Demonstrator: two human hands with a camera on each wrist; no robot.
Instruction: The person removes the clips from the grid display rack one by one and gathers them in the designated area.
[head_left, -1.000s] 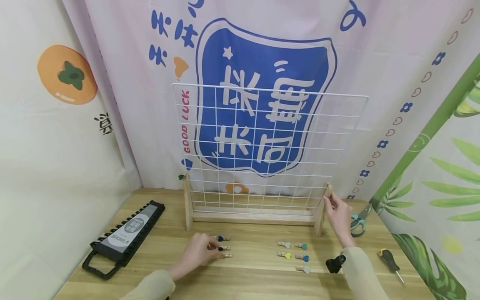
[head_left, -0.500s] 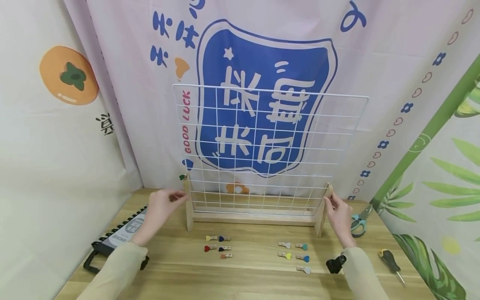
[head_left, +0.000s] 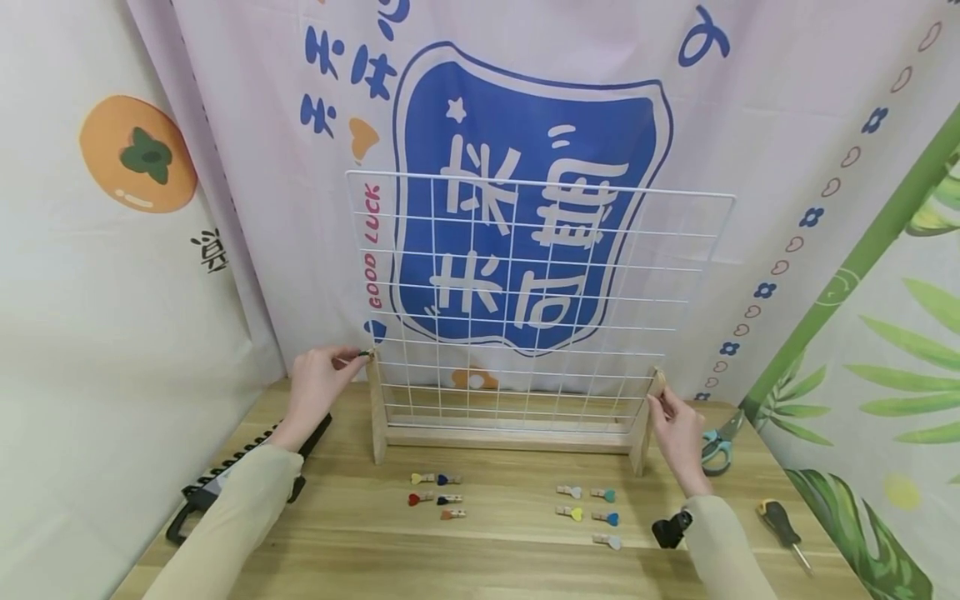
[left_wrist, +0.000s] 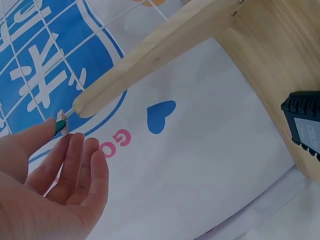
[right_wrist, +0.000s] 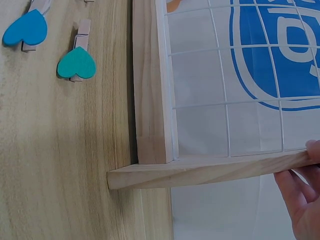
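A white wire grid [head_left: 525,267] stands upright in a wooden stand [head_left: 510,439]. At the top of the stand's left post, my left hand [head_left: 318,385] pinches a small wooden clothespin with a green heart [left_wrist: 60,125] between thumb and index finger. The other fingers of that hand are loosely bent in the left wrist view. My right hand [head_left: 678,429] grips the upper part of the right post [right_wrist: 215,171] with thumb and fingertips. Several heart clothespins lie in two groups before the stand, among them a red one [head_left: 420,499] and a teal one [right_wrist: 76,63].
Beneath my left forearm lies a black rack [head_left: 198,500] with a handle. Scissors [head_left: 718,450] with light blue handles rest beyond my right hand. A screwdriver [head_left: 782,527] lies at the right. A printed curtain [head_left: 300,250] hangs behind the grid.
My left hand has left the clothespins on the table, moved up and away to the left post, and now pinches the green heart clothespin there. The right hand stays on its post.
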